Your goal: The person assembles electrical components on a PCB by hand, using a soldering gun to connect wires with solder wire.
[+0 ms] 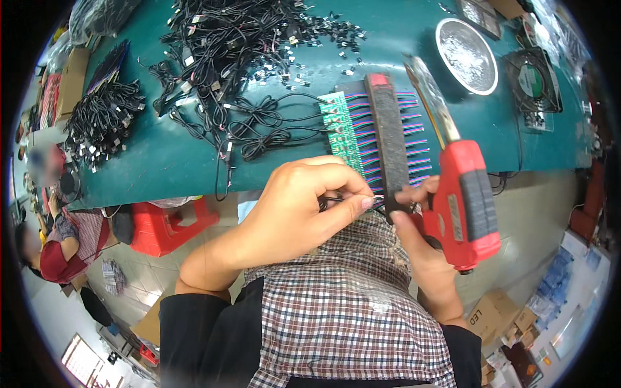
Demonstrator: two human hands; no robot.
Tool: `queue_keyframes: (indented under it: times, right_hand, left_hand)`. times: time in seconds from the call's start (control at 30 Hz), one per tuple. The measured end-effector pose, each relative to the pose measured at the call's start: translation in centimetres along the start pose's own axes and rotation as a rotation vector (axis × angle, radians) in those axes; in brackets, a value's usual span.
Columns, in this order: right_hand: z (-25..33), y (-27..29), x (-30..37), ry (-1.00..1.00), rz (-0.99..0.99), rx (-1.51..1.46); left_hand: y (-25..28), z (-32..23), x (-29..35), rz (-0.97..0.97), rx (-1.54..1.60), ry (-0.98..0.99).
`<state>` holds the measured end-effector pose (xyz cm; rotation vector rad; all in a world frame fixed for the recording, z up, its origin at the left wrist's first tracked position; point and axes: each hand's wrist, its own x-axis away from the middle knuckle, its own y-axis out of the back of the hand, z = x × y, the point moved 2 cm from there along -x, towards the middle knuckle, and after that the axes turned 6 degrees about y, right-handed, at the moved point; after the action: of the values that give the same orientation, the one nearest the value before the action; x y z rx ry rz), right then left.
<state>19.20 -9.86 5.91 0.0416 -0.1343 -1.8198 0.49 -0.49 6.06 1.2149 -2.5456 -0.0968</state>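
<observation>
My left hand (304, 207) is closed, with thumb and fingertips pinching the end of a thin black cable (333, 202) by the near end of a green circuit-board strip (343, 132). Several looped black cables (265, 139) run to the strip's far part. A dark bar (390, 132) with a red end lies across the rows of coloured wires (414, 132). My right hand (424, 246) is partly hidden behind a red soldering gun (460, 204) that it holds, its long barrel pointing away from me. The right thumb and fingertip come close together at the bar's near end.
A large heap of black cables (226, 45) covers the back of the green table (388, 39), with a bundle (103, 119) at left. A white-rimmed bowl (467, 55) and a black fan (532, 81) stand at right. Beyond a red stool (169, 226), another person (68, 249) sits.
</observation>
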Motion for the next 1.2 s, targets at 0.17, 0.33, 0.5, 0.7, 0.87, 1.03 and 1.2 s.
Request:
queue_keyframes:
  times: [0.17, 0.33, 0.5, 0.7, 0.87, 1.03, 1.2]
  right_hand:
    - [-1.2, -0.8, -0.5, 0.143, 0.04, 0.07]
    - [-1.4, -0.7, -0.1, 0.099, 0.0, 0.03]
    - [0.3, 0.8, -1.4, 0.312, 0.319, 0.282]
    - [-0.4, 2.1, -1.0, 0.068, 0.165, 0.193]
    - [-0.3, 0.9, -1.6, 0.197, 0.103, 0.119]
    - [-1.5, 0.1, -1.9, 0.265, 0.141, 0.186]
    - [-1.7, 0.2, -2.1, 0.284, 0.153, 0.173]
  left_hand:
    - [-0.7, 0.1, 0.0, 0.055, -0.011, 0.057]
    - [-1.1, -0.1, 0.2, 0.039, -0.094, -0.001]
    - [-1.4, -0.9, 1.0, -0.012, -0.382, -0.223]
    - [-0.1, -1.0, 0.9, -0.098, -0.333, -0.159]
    - [-0.7, 0.3, 0.3, 0.007, 0.143, 0.197]
    - [-1.0, 1.1, 0.2, 0.085, 0.28, 0.3]
    - [-1.4, 1.7, 0.1, 0.112, 0.445, 0.305]
